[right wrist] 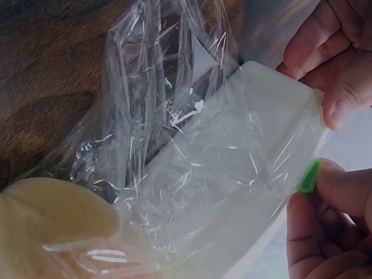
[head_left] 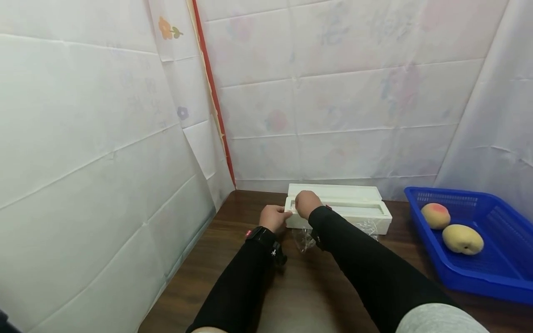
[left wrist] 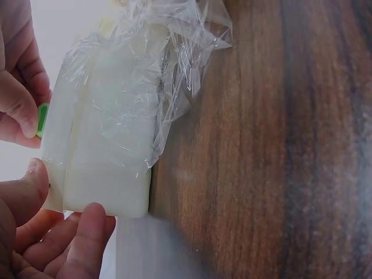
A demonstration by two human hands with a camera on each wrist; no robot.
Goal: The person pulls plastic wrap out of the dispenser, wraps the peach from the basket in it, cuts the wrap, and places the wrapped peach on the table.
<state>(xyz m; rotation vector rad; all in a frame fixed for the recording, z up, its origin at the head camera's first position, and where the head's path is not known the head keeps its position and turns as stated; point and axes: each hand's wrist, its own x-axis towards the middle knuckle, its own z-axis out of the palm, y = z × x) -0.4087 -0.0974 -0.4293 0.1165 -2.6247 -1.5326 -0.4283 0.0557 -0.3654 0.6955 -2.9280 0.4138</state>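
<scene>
A long white cling film dispenser (head_left: 383,224) lies near the back of the table, its lid (head_left: 337,190) raised behind it. My left hand (head_left: 272,217) grips the dispenser's left end, thumb near the top edge and fingers below. Just beside it, my right hand (head_left: 308,203) pinches a small green slider (right wrist: 309,176) between thumb and fingers at the dispenser's top edge. Clear film (left wrist: 192,64) hangs crumpled over the front and onto the table. A pale yellow round thing (right wrist: 58,215), apparently a fruit, shows beside the film in the right wrist view; my forearm hides it in the head view.
To the right stands a blue plastic basket (head_left: 433,252) holding a peach (head_left: 436,216) and a yellow fruit (head_left: 463,239). White sheeting (head_left: 354,106) walls off the back and left side of the brown wooden table (head_left: 220,240).
</scene>
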